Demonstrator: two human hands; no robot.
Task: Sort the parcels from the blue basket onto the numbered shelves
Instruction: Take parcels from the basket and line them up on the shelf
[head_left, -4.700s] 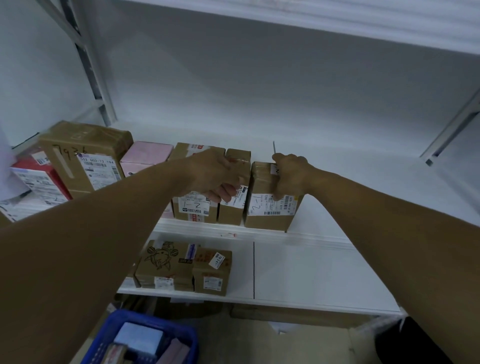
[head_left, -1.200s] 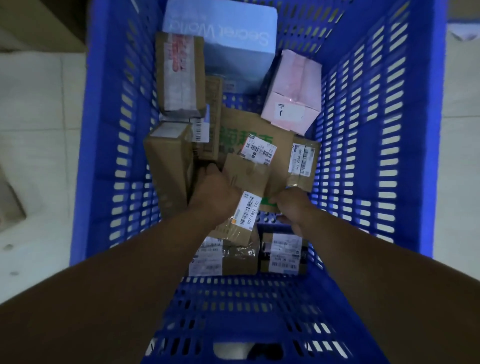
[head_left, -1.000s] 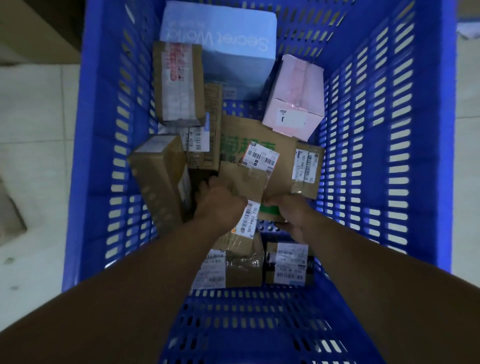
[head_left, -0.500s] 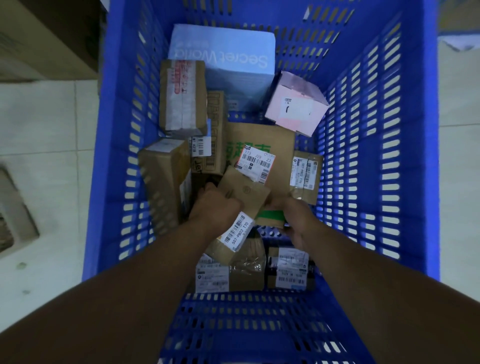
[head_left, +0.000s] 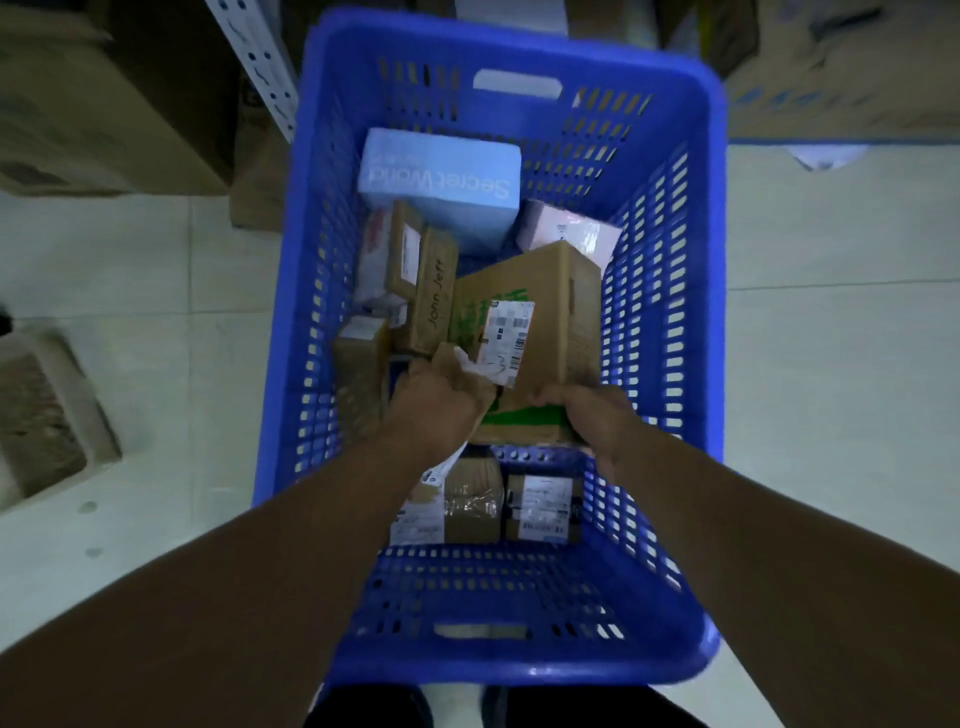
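Observation:
The blue basket (head_left: 670, 332) stands on the floor below me with several parcels inside. My left hand (head_left: 434, 402) grips a small brown parcel (head_left: 452, 364), mostly hidden under the fingers. My right hand (head_left: 592, 415) grips the near edge of a larger brown box with green print and a white label (head_left: 550, 312), which is tilted up above the other parcels. Around them lie a light blue box (head_left: 441, 182), a pink parcel (head_left: 569, 234), a narrow brown carton (head_left: 431, 296) and two taped parcels (head_left: 488, 504) near me.
Cardboard boxes (head_left: 104, 98) and a white shelf post (head_left: 254, 62) stand beyond the basket at the upper left; more cartons (head_left: 841, 73) are at the upper right. A low grey object (head_left: 47, 415) sits on the tiled floor (head_left: 831, 364) at the left.
I turned from the shelf to the basket. Within the last second both hands have lifted: the left raised the small parcel, the right tipped the green-printed box up out of the pile.

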